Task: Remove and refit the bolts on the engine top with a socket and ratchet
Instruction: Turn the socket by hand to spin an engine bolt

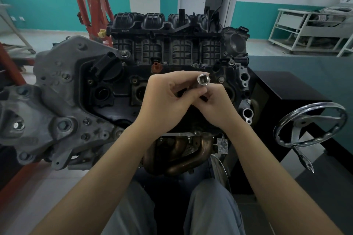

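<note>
arms: bare to past the elbow, no sleeves showing | left hand (166, 99): no glove, ring or watch | right hand (215, 105): likewise bare | legs: grey-blue trousers (210, 206), plain cloth

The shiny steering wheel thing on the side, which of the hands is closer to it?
Right. The right hand is on the side of the handwheel, though well apart from it; the left hand is farther over.

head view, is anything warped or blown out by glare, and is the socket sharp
Head view: wide-angle bend curves the walls and stretches the forearms at the edges; glare streaks the chrome handwheel; the socket in both hands' grip is fairly sharp, its square hole clear; the engine below is dim; light is soft overall.
</note>
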Demonstrator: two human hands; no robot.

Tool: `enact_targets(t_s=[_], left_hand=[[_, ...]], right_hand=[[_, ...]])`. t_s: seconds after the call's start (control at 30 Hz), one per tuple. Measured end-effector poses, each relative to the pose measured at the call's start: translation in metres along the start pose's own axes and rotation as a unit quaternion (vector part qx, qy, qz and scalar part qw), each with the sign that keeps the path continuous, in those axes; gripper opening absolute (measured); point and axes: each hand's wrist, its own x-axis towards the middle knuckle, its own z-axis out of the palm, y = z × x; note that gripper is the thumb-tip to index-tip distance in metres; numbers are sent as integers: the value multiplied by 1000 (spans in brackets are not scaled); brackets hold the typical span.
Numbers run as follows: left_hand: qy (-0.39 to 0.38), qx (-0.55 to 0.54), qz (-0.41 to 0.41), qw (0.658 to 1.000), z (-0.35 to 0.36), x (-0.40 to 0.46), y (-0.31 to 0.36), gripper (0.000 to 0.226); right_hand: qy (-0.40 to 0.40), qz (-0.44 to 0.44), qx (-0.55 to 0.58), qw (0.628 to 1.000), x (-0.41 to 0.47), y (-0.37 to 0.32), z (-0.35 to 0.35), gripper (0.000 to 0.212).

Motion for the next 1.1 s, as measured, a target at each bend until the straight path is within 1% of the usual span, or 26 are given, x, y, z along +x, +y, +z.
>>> enact_targets(t_s=[0.07, 0.13, 0.2, 0.3, 0.37, 0.43, 0.5, 0.53, 0.57, 0.6, 0.67, 0.73, 0.8, 0.9, 0.97, 1.07, 1.1], left_hand=[[-23, -37, -4, 999, -2, 0, -1, 32], [-31, -31, -5, 999, -3, 0, -1, 34], [-5, 0, 1, 1000, -2, 0, 0, 34], [19, 31, 22, 999, 2, -2, -2, 27], [2, 10, 21, 1000, 2, -2, -3, 30], [-28, -37, 11, 999, 1, -3, -4, 34], [-50, -61, 2, 997, -1, -3, -4, 33], [-51, -52, -2, 997, -1, -2, -5, 32], [-45, -32, -4, 998, -1, -2, -5, 31], [-31, -6, -3, 999, 0, -2, -5, 30], [4, 34, 4, 999, 1, -3, -5, 25], [22, 41, 7, 999, 4, -3, -6, 23], [12, 7, -3, 1000, 3, -3, -6, 27], [-34, -47, -13, 998, -1, -3, -7, 32], [-42, -20, -11, 999, -1, -3, -6, 29], [20, 78, 8, 997, 0, -4, -4, 26], [38, 95, 18, 995, 0, -4, -4, 25]], right_hand=[[-1, 8, -6, 1000, 0, 1, 0, 29], [12, 11, -15, 1000, -1, 4, 0, 29], [21, 10, -22, 999, -2, 6, 1, 28], [37, 4, -19, 999, -2, 7, 3, 25], [22, 2, -22, 1000, -2, 6, 3, 20], [5, 2, -33, 999, -2, 6, 3, 19], [11, 11, -44, 999, -3, 9, 4, 23], [18, 19, -47, 999, -4, 10, 4, 29], [23, 28, -44, 998, -4, 11, 5, 33], [28, 31, -41, 998, -4, 12, 5, 32], [40, 19, -46, 998, -5, 12, 7, 27], [48, 7, -58, 997, -4, 12, 7, 23], [34, -2, -63, 997, -3, 11, 7, 18], [23, 11, -68, 997, -3, 10, 6, 18], [34, 21, -71, 997, -4, 13, 6, 22], [54, 11, -71, 996, -4, 15, 7, 16], [61, 5, -74, 995, -4, 15, 8, 15]])
